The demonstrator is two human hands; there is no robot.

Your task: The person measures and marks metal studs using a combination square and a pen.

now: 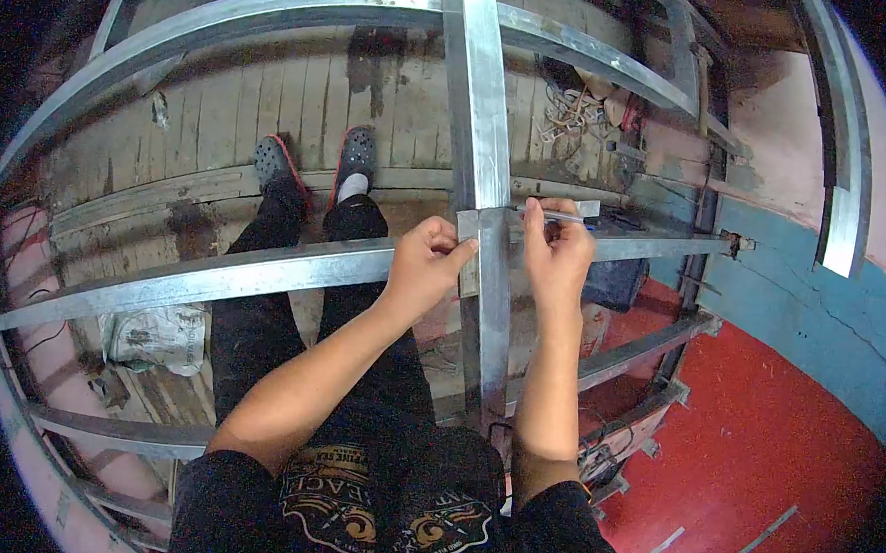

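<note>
Metal beam (483, 128) running between your 2 hands, meeting the crossbeam (293, 267) here! Left hand (426, 263): thumb and fingers pinching a flat strip (469, 276) against the beam, right at that junction. Right hand (561, 258): fingertips pinching a slim rod (558, 215), pale tab (589, 210) just beside it. Your 2 shoes rest on planks (227, 95).

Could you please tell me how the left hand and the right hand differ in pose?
The left hand touches the long beam at its joint, while the right hand holds a thin strip beside it. The left hand's forearm slants in; the right hand's runs nearly straight. Both are bare, with curled fingers.
</note>
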